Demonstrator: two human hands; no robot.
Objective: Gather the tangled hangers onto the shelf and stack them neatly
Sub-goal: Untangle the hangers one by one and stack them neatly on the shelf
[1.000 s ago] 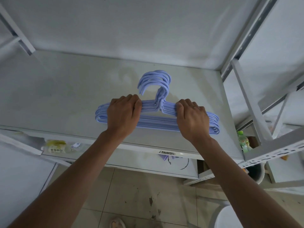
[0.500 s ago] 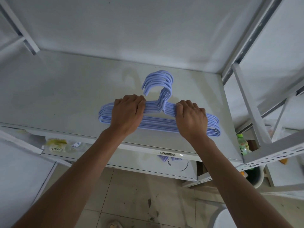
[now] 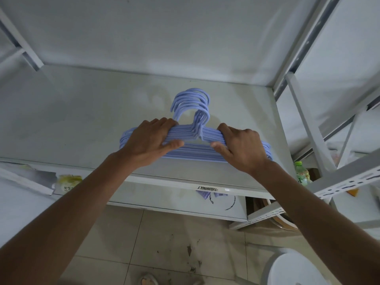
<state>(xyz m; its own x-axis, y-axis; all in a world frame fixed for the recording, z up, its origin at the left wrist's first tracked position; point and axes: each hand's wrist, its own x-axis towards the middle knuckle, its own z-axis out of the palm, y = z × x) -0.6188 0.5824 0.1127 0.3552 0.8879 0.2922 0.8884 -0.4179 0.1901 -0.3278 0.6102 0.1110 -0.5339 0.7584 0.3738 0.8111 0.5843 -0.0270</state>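
A stack of several light-blue plastic hangers lies on the white metal shelf, right of its middle, hooks bunched together and pointing to the back wall. My left hand wraps the left shoulders of the stack, fingers over the top bars and thumb on the lower bars. My right hand holds the right shoulders the same way. The hands cover much of both sides of the hangers.
A grey upright post and slotted rails of a neighbouring rack stand at the right. A green bottle sits behind them. On the lower shelf lie a yellow packet and purple cloth. A white stool stands on the tiled floor.
Both thumbs, tucked out of sight before, now show on the lower bars. The hangers stay in about the same place on the shelf, with the stack looking tighter.
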